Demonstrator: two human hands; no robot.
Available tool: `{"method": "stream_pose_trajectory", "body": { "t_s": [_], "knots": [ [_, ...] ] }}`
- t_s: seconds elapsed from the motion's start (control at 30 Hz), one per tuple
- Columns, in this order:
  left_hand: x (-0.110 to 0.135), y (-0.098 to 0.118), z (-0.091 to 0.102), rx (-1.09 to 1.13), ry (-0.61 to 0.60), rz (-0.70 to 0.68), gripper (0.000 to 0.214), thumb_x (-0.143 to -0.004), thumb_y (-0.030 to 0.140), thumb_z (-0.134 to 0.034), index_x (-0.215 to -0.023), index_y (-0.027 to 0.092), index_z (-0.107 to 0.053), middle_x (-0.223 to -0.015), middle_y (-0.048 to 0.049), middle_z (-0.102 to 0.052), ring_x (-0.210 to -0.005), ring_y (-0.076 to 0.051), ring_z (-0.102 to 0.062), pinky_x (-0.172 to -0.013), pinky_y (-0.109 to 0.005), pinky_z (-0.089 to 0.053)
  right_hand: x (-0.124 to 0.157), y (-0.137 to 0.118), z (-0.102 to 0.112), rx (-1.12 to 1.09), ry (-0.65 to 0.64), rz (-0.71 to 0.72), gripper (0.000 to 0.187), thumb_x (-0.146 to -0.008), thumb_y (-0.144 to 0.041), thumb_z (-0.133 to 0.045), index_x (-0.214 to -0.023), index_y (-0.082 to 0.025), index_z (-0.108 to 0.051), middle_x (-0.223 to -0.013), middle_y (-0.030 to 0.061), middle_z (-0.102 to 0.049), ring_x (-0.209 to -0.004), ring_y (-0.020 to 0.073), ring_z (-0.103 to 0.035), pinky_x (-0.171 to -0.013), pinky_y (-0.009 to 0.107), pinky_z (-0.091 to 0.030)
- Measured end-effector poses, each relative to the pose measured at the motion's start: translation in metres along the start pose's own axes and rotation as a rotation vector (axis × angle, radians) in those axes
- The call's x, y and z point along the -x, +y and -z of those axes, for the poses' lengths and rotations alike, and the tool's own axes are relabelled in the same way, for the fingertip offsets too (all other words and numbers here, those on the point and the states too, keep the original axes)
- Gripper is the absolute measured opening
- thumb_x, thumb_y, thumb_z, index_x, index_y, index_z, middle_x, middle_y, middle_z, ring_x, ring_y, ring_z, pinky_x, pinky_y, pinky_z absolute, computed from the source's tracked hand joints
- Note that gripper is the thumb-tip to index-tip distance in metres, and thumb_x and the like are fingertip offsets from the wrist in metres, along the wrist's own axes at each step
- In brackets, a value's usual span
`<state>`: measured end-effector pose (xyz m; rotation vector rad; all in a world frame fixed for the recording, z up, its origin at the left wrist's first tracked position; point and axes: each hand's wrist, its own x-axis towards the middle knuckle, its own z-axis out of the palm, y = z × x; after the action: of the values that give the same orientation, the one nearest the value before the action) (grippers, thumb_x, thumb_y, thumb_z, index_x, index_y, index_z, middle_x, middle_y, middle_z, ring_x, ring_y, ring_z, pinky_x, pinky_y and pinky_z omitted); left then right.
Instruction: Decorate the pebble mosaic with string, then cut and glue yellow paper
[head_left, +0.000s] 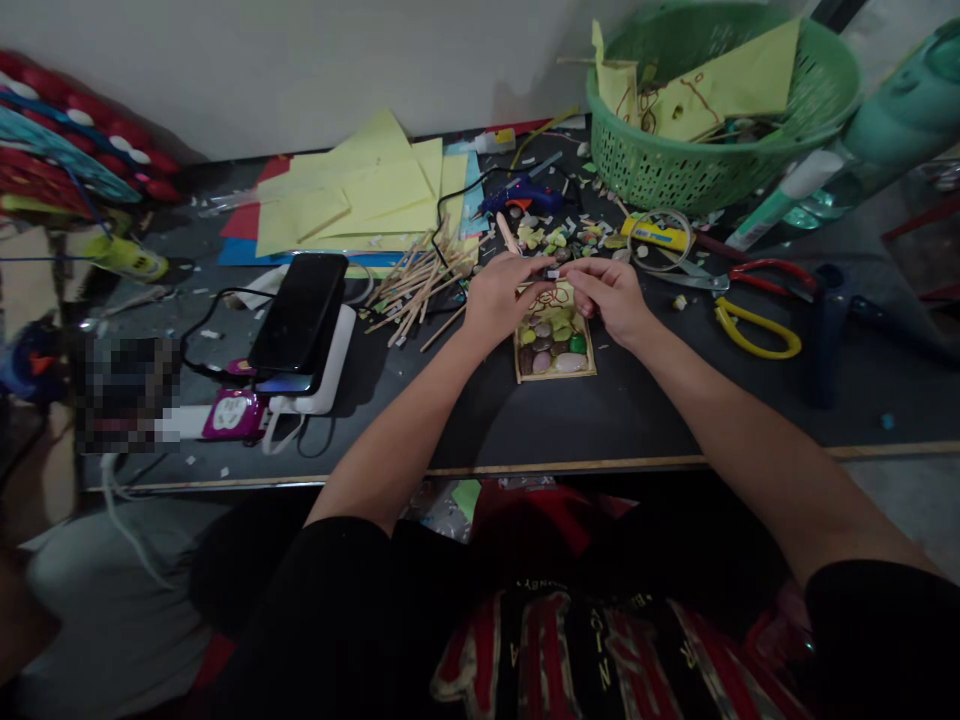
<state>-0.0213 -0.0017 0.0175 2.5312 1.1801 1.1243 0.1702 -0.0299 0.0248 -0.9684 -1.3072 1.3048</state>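
A small yellow card [556, 333] lies flat on the dark table, edged with thin wooden sticks. Pebbles in grey, pink, yellow and green cover its lower part; dark red line drawing shows above them. Over the card's upper end, my left hand [499, 298] has thumb and index finger closed about a tiny white piece [553, 273]. Just to the right, my right hand [611, 298] is pinched, its fingertips close to that same piece. What the right fingertips hold, if anything, is too small to make out.
Wooden sticks [420, 280] and yellow paper sheets [375, 190] lie left of the hands. Behind are a blue glue gun [525, 196] and scraps. Scissors [757, 325], a green basket [675, 165] and a bottle [892, 130] stand right. A phone [298, 312] lies left.
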Motion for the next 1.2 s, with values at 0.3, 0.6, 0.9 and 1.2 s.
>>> {"method": "stream_pose_trajectory", "body": {
  "t_s": [0.3,0.6,0.9,1.2],
  "knots": [
    [0.0002,-0.0026,0.0001,-0.011,-0.004,0.009,0.029,-0.093,0.04,-0.062,-0.116,0.024,-0.07,-0.103,-0.006,-0.077,-0.101,-0.021,-0.068,-0.091,-0.036,-0.05,0.0021,-0.0018,-0.0004,0.045,0.0,0.004,0.04,-0.076,-0.056,-0.076,-0.094,-0.02,-0.069,-0.05,-0.0045,-0.043,-0.044,0.007,-0.034,-0.045,0.024,-0.025],
    [0.003,-0.0036,0.0008,-0.127,-0.025,-0.056,0.031,-0.096,0.038,-0.056,-0.12,0.022,-0.068,-0.105,-0.0077,-0.076,-0.104,-0.021,-0.068,-0.09,-0.035,-0.051,0.004,-0.0003,0.0,0.138,0.007,0.019,0.046,-0.075,-0.059,-0.076,-0.098,-0.02,-0.071,-0.051,-0.0043,-0.046,-0.045,0.0075,-0.036,-0.045,0.024,-0.031],
    [0.0035,-0.0021,0.0025,-0.197,-0.009,-0.112,0.034,-0.098,0.042,-0.052,-0.117,0.02,-0.069,-0.099,-0.0088,-0.077,-0.099,-0.021,-0.069,-0.086,-0.033,-0.052,0.0026,0.0013,0.0006,0.275,0.036,0.034,0.041,-0.077,-0.054,-0.075,-0.098,-0.019,-0.07,-0.051,-0.0042,-0.047,-0.045,0.0076,-0.037,-0.045,0.024,-0.031],
    [0.0035,-0.0029,0.0012,-0.159,-0.019,-0.099,0.037,-0.098,0.045,-0.05,-0.117,0.02,-0.069,-0.1,-0.0099,-0.076,-0.101,-0.023,-0.068,-0.085,-0.035,-0.051,0.0032,0.0035,0.0007,0.321,0.054,0.074,0.032,-0.081,-0.042,-0.072,-0.1,-0.016,-0.071,-0.055,-0.0019,-0.052,-0.047,0.0082,-0.042,-0.047,0.025,-0.037]
  ]
}}
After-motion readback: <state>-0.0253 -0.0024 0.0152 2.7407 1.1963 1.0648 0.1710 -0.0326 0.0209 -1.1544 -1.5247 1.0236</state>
